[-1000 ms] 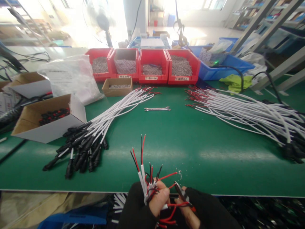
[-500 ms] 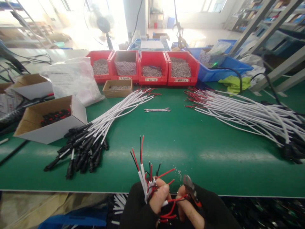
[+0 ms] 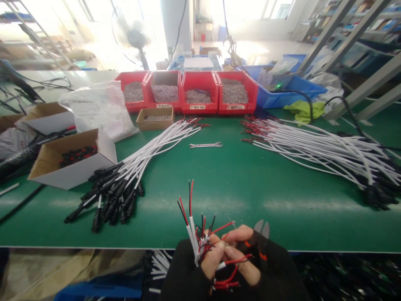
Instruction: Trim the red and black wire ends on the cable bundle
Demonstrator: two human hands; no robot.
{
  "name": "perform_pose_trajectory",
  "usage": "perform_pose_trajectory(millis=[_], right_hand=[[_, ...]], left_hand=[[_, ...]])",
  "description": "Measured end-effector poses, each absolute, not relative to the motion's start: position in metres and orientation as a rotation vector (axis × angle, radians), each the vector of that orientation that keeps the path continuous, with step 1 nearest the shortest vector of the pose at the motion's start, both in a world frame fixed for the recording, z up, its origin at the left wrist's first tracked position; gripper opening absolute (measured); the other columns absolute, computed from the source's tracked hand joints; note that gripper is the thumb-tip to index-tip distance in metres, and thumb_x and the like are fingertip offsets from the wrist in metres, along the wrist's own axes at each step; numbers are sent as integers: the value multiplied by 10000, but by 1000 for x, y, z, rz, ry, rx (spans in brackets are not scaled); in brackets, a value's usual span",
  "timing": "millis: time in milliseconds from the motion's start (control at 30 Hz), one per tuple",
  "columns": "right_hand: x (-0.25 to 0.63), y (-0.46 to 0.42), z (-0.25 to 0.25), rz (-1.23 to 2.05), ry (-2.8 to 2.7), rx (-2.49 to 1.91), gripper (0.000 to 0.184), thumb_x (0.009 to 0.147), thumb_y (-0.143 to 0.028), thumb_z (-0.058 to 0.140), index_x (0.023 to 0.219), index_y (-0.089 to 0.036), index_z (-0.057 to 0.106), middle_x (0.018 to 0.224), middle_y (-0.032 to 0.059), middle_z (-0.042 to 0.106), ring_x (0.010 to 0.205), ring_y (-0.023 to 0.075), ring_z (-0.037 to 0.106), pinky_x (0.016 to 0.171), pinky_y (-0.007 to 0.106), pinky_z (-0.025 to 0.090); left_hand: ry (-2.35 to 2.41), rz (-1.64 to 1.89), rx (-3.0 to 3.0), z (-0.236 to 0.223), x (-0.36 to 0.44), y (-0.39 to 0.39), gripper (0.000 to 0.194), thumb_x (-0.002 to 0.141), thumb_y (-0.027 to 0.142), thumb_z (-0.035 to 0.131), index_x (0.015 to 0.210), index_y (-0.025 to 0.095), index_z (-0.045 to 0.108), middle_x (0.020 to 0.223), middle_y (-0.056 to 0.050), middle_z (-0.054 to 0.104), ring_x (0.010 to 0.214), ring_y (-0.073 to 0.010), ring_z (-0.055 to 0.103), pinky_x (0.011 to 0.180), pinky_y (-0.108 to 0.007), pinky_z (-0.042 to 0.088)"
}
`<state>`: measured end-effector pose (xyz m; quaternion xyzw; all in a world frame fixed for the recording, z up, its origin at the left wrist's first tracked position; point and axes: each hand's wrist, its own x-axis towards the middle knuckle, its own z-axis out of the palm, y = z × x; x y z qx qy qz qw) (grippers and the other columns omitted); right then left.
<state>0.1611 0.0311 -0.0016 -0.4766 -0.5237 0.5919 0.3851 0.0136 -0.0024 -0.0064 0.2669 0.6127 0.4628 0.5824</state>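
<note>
My left hand is closed round several white cables, whose split ends fan out as thin red and black wires. Beside it, my right hand brings its thumb and forefinger together at the left thumb, by the end of a red wire. What lies right between those fingertips is too small to make out. A pair of side cutters with orange-and-black handles is kept in the right hand, jaws parted and pointing away from me. Tiny clippings lie on the green table just past the hands.
A bundle of white cables with black connectors lies left, another right. Between them is an open-end wrench. Behind stand red bins of small metal parts and a small carton. A white box holds black-and-red pieces.
My right hand has moved up and left, its fingertips now meeting at my left thumb. The cutters have swung outward to the right, with their jaws now spread. The view has shifted slightly.
</note>
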Motion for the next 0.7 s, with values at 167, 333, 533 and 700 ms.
perform_pose_trajectory(millis=[167,333,533,700], right_hand=[[160,32,-17,1622,-1230,-1040,49,876,-258,770,887,-285,809,767,-24,676,693,136,651,661,223,540],[164,30,-27,1605,-1218,-1025,301,910,-522,740,822,-238,690,692,-24,675,626,145,656,643,267,533],[174,22,-24,1703,-1210,-973,235,943,-480,719,869,-257,700,685,-27,740,636,143,695,702,285,530],[164,10,-21,1891,-1034,-828,294,849,-458,830,1111,-359,740,702,-74,721,678,89,724,715,175,566]], left_hand=[[1358,956,681,-2,9,-4,331,832,434,777,656,158,729,537,-4,585,444,-124,482,460,-235,366],[1287,895,699,5,-1,-4,376,914,494,696,767,151,743,470,61,490,364,-48,312,420,-205,228],[1175,1017,619,-3,3,0,511,898,607,701,648,174,594,426,72,412,359,-71,268,372,-244,130],[1494,1033,649,-1,18,-2,395,893,460,703,656,181,554,490,70,433,451,-87,370,483,-217,246]])
